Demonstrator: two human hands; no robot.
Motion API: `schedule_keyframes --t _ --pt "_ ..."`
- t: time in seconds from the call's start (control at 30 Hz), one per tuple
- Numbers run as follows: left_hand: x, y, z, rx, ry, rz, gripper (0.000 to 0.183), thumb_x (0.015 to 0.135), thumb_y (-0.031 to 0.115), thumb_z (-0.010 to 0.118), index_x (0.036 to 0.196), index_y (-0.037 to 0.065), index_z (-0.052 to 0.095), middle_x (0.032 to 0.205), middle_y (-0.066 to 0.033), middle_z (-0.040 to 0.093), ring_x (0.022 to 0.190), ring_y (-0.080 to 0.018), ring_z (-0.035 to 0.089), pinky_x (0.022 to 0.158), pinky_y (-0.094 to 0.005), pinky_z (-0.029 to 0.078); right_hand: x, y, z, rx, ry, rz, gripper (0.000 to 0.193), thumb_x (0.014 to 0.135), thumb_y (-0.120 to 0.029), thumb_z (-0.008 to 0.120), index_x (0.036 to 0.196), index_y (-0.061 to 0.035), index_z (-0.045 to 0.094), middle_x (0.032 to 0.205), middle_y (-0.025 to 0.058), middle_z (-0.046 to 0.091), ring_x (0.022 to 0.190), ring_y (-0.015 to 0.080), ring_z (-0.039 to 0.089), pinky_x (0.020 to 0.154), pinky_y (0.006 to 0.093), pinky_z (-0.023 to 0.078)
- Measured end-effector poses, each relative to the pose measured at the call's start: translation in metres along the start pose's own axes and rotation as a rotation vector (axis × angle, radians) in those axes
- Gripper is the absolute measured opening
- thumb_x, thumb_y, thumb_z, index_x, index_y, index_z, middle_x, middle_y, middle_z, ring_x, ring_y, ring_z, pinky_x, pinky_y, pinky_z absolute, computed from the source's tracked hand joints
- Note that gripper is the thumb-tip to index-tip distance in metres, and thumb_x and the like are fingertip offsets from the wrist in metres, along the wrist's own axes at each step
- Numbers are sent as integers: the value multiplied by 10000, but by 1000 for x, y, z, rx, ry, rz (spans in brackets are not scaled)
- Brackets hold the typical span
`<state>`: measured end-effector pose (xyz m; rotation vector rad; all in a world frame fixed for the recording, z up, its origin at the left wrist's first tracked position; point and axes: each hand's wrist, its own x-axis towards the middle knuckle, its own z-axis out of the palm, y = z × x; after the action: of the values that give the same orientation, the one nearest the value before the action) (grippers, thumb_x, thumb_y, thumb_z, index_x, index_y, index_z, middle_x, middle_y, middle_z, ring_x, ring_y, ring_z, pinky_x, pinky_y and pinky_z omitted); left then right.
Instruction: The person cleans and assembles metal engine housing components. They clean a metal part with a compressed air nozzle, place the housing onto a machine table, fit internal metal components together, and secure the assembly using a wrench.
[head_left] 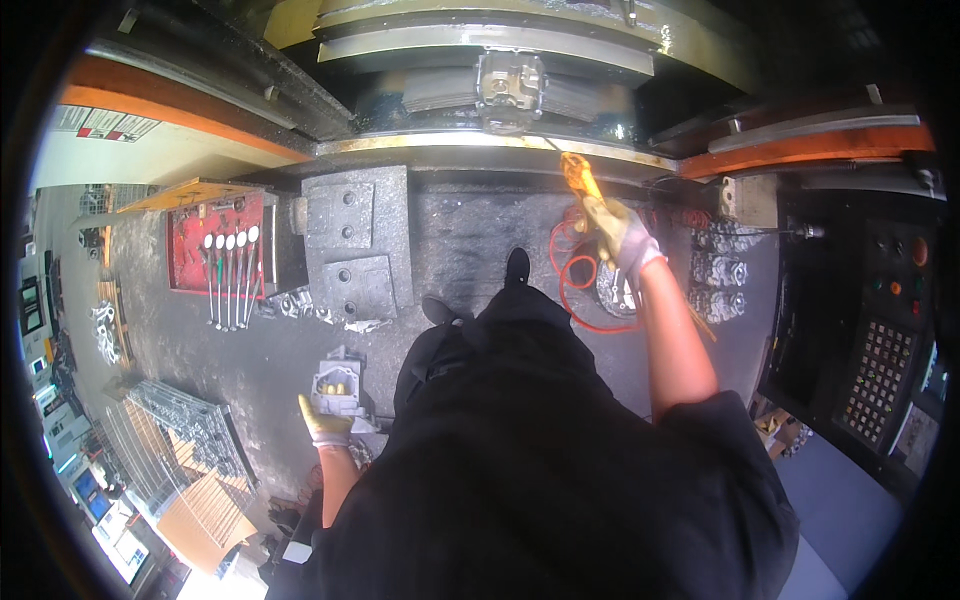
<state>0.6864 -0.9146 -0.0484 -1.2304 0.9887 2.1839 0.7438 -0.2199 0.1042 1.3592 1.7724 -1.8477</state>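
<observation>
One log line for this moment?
left hand: holds grey metal casting | right hand: points orange air gun at machine fixture

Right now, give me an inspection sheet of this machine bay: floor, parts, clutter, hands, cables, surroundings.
Surface: dark, stained floor.
Job's things: grey metal casting; orange air gun aimed at the clamped part.
Clutter: red tool tray, grey steel blocks, castings, wire baskets.
Hands: gloved left hand holds the casting; gloved right hand grips the air gun.
Cables: coiled orange hose.
Surroundings: control panel at right.
</observation>
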Motion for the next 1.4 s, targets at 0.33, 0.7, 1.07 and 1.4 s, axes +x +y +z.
schedule_keyframes --t 0.33,0.7,1.07,1.4 --pt "-58 32 195 365 110 554 629 961 653 594 1217 80 646 972 -91 681 774 -240 655 675 -383 535 15 23 4 -170 -588 -236 431 982 -427 706 1240 -82 703 937 -23 738 592 47 551 528 222 446" --pt "-148 63 201 977 -47 926 523 1070 464 492 1178 -4 701 717 21 618 599 -54 535 522 -227 384 49 -42 72 -569 -744 -287 398 970 -464 696 983 -66 718 706 7 677 521 80 550 480 250 439" --pt "-175 12 195 631 95 736 571 940 539 707 1086 -11 749 902 -81 758 786 -156 705 727 -314 555 39 1 80 -517 -798 -234 624 961 -624 631 850 -17 730 585 51 623 396 122 500 376 270 373" --pt "-149 54 138 122 47 619 420 979 361 716 1229 25 673 1018 -131 759 807 -233 758 679 -376 656 32 22 87 -562 -723 -270 690 993 -645 548 851 8 717 589 85 643 394 136 542 358 268 398"
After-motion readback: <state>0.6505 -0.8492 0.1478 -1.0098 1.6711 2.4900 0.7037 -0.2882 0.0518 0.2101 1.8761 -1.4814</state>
